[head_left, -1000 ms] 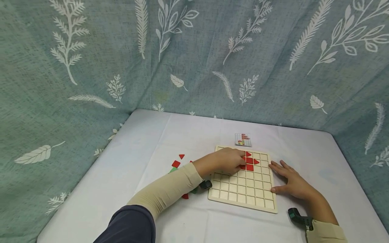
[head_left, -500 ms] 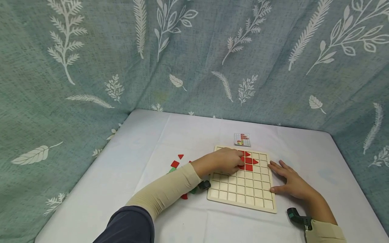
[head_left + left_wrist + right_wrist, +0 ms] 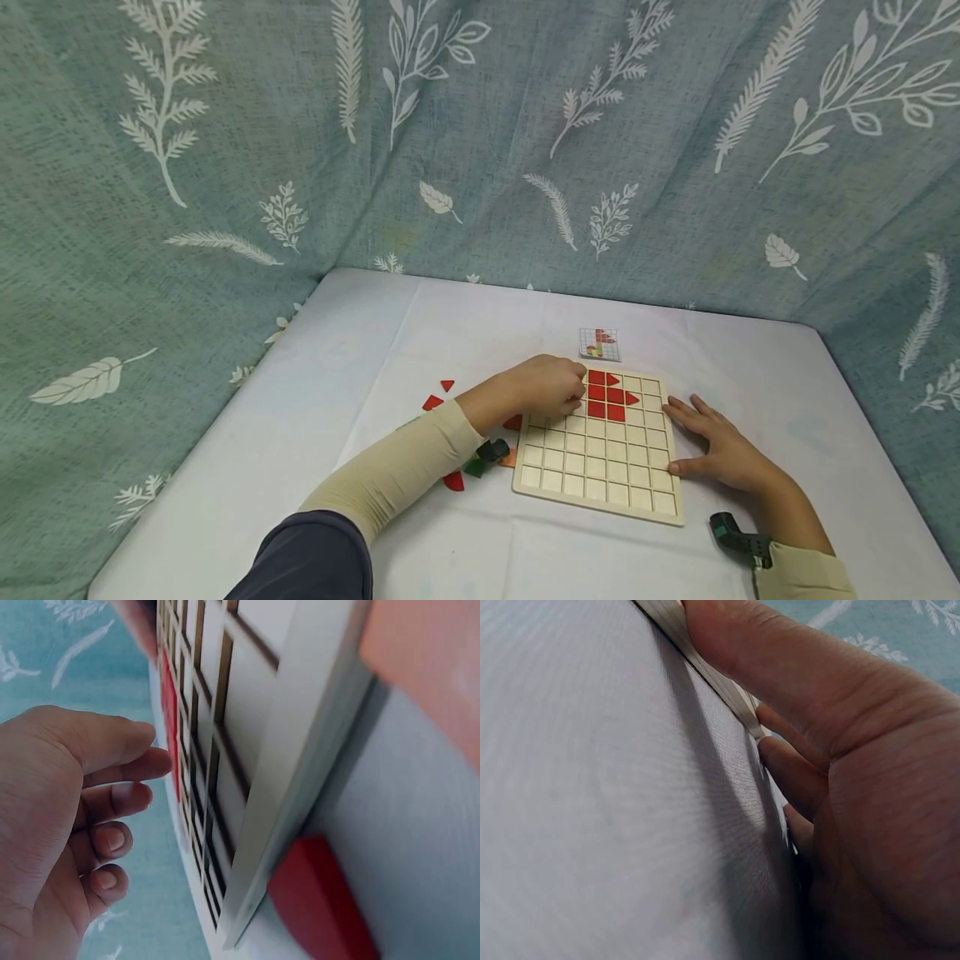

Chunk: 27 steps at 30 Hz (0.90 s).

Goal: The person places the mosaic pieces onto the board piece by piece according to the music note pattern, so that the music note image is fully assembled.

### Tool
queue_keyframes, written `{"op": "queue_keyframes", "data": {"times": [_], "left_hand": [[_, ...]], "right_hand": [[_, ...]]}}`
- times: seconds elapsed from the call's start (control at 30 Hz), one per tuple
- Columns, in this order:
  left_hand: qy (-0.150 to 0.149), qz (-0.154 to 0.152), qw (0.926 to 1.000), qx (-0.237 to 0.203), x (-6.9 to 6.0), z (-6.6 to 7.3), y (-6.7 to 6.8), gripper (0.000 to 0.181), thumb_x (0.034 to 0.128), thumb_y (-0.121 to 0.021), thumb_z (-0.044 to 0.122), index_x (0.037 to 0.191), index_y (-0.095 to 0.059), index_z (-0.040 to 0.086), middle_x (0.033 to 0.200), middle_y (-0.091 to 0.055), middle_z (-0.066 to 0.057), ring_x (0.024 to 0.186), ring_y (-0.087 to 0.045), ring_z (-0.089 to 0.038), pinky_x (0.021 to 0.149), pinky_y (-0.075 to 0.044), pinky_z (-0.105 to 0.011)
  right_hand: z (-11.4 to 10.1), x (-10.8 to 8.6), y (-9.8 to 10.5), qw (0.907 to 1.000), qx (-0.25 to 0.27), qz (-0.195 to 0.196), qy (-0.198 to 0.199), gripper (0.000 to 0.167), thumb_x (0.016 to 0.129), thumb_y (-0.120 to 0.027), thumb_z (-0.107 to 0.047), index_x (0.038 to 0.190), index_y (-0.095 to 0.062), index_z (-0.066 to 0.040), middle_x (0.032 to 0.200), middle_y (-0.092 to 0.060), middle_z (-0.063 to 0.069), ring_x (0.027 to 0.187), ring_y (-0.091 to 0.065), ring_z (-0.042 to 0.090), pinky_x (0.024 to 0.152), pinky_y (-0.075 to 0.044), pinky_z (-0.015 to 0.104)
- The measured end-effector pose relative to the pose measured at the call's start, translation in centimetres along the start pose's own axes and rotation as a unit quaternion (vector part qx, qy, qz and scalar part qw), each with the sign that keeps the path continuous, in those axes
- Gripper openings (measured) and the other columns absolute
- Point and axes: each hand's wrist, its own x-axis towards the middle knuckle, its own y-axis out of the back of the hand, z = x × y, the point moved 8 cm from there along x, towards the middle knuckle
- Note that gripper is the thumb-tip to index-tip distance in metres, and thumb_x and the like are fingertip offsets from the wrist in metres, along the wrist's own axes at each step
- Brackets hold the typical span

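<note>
My left hand (image 3: 551, 385) hovers over the upper left part of a wooden grid board (image 3: 600, 509). In the left wrist view its thumb and index finger come close together, the other fingers bend loosely, and no piece shows between them. Just right of it, red square tiles (image 3: 616, 412) and red triangle tiles (image 3: 632, 399) fill cells in three rows near the board's top. My right hand (image 3: 723, 450) lies along the board's right side; thumb and fingertips touch the rim, as the right wrist view (image 3: 885, 765) also shows.
A small pattern card (image 3: 599, 343) lies behind the board. Left of the board are loose pieces: a red triangle (image 3: 447, 385), a red curved piece (image 3: 453, 481), a green piece (image 3: 475, 467) and an orange piece (image 3: 509, 458), some partly hidden by my left arm. A patterned curtain hangs behind the table.
My left hand has drawn back to the left from the red tiles, so the left column of red squares is now uncovered. The right hand and the board have stayed in place.
</note>
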Motion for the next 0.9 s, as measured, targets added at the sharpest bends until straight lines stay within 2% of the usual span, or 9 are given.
{"op": "queue_keyframes", "data": {"times": [0.13,0.23,0.4,0.5,0.67,0.9], "left_hand": [[0.014,0.002,0.9999,-0.008,-0.4,-0.7,0.4,0.017,0.0955,-0.060,0.033,0.092,-0.072,0.023,0.087,-0.053,0.008,0.071,-0.048,-0.007,0.063,-0.043,-0.026],[0.013,0.006,0.9999,-0.008,-0.2,-0.6,0.5,0.016,0.0954,-0.060,0.032,0.093,-0.072,0.023,0.087,-0.053,0.008,0.071,-0.048,-0.007,0.063,-0.043,-0.025],[-0.020,0.015,0.9997,-0.008,0.9,1.1,0.4,0.015,0.0960,-0.058,0.030,0.094,-0.072,0.023,0.087,-0.053,0.008,0.071,-0.047,-0.007,0.061,-0.042,-0.024],[-0.039,0.026,0.9988,-0.013,1.7,2.3,0.4,0.015,0.0957,-0.058,0.029,0.100,-0.071,0.024,0.091,-0.053,0.007,0.075,-0.047,-0.007,0.063,-0.042,-0.025],[-0.042,0.047,0.9979,-0.018,2.6,3.1,0.8,0.023,0.0936,-0.060,0.030,0.115,-0.070,0.029,0.100,-0.050,0.005,0.081,-0.046,-0.009,0.070,-0.042,-0.026],[-0.046,0.015,0.9988,-0.007,3.4,3.6,0.1,0.033,0.0933,-0.058,0.050,0.123,-0.065,0.037,0.097,-0.042,0.006,0.080,-0.042,-0.010,0.067,-0.037,-0.027]], "right_hand": [[0.1,0.0,0.0,1.0000,-0.001,0.001,-0.002,0.103,0.066,-0.082,-0.054,0.149,-0.040,-0.010,0.157,-0.026,0.014,0.143,-0.005,0.044,0.099,-0.009,0.075],[0.2,-0.1,0.1,1.0000,-0.002,0.002,-0.006,0.103,0.066,-0.082,-0.055,0.149,-0.040,-0.009,0.157,-0.026,0.014,0.143,-0.005,0.044,0.099,-0.009,0.074],[0.5,-0.1,0.0,0.9999,0.000,0.002,-0.012,0.104,0.065,-0.083,-0.054,0.149,-0.040,-0.010,0.157,-0.026,0.014,0.143,-0.005,0.045,0.099,-0.009,0.075],[0.6,-0.1,-0.1,0.9999,-0.001,-0.001,-0.016,0.104,0.065,-0.082,-0.056,0.149,-0.040,-0.012,0.157,-0.026,0.013,0.144,-0.004,0.044,0.099,-0.009,0.075],[0.5,0.1,-0.2,0.9998,-0.007,-0.005,-0.017,0.104,0.066,-0.081,-0.058,0.150,-0.039,-0.013,0.157,-0.025,0.012,0.144,-0.004,0.044,0.098,-0.010,0.075],[0.0,0.0,0.1,0.9999,-0.001,-0.003,-0.010,0.103,0.066,-0.081,-0.056,0.149,-0.040,-0.012,0.157,-0.026,0.012,0.143,-0.005,0.044,0.099,-0.011,0.074]]}}
